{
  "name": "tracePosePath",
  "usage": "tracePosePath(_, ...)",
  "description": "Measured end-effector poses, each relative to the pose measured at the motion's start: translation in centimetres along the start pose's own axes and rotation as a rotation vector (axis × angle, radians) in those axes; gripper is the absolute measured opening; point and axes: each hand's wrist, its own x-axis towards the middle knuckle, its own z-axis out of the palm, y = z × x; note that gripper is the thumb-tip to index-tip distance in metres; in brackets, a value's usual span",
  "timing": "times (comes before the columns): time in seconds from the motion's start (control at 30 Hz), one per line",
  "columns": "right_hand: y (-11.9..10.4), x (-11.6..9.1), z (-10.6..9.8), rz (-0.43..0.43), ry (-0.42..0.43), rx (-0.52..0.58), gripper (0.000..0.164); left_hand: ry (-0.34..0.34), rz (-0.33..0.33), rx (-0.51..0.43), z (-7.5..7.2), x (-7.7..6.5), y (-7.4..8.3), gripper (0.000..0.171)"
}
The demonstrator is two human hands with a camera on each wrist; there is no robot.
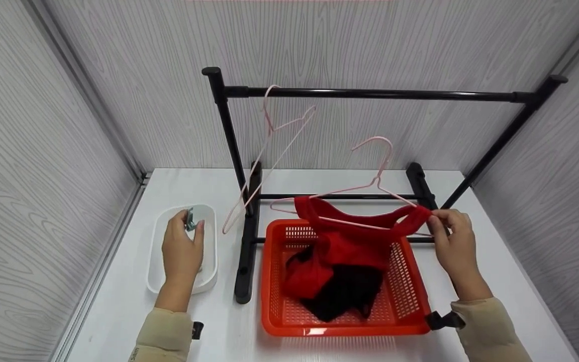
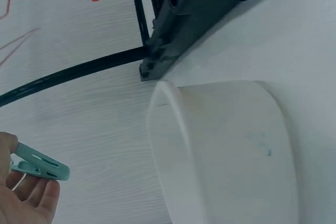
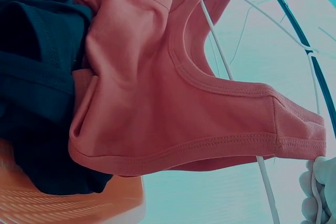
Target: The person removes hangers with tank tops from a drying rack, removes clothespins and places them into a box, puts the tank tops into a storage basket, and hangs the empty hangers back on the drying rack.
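My left hand (image 1: 181, 254) pinches a teal clothespin (image 1: 190, 220) above a white plastic bin (image 1: 154, 261); in the left wrist view the clothespin (image 2: 42, 163) sits between thumb and fingers. At the other side, my right hand (image 1: 458, 246) grips the end of a pink wire hanger (image 1: 391, 147) beside the strap of a red sleeveless top (image 1: 357, 246). Both straps are looped over the hanger's arms, with the hook standing up free. The top's lower part droops into an orange-red basket (image 1: 345, 330), onto a black garment (image 1: 347, 289).
A black clothes rack (image 1: 370, 94) stands behind the basket, its upper bar above the held hanger. A second pink hanger (image 1: 294, 143) dangles from the bar's left end, bare. Grey wood-grain panels (image 1: 68, 151) enclose the white table (image 1: 118, 311) on the sides and back.
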Motion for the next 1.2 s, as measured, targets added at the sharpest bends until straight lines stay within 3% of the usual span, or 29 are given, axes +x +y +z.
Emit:
tracePosePath(0.13, 0.1, -0.1, 0.0, 0.010, -0.001, -0.002, 0.007, -0.151, -0.100, 0.078, 0.3, -0.3, -1.8, 0.049)
tracePosePath(0.23, 0.1, -0.1, 0.0, 0.006, -0.002, -0.006, 0.007, -0.244, -0.135, 0.129, 0.4, -0.5, -2.9, 0.048)
tracePosePath(0.37, 0.1, -0.2, 0.0, 0.006, -0.008, -0.015, 0.008, -0.318, -0.156, 0.173, 0.5, -0.7, -4.0, 0.046)
tracePosePath(0.93, -0.1, -0.4, -0.1, 0.058, -0.033, -0.015, 0.008, -0.446, -0.273, 0.211, 1.3, -1.4, -7.2, 0.046)
tracePosePath(1.2, -0.1, -0.3, -0.2, 0.048, -0.031, -0.016, 0.009, -0.450, -0.301, 0.165, 1.5, -1.9, -7.5, 0.045)
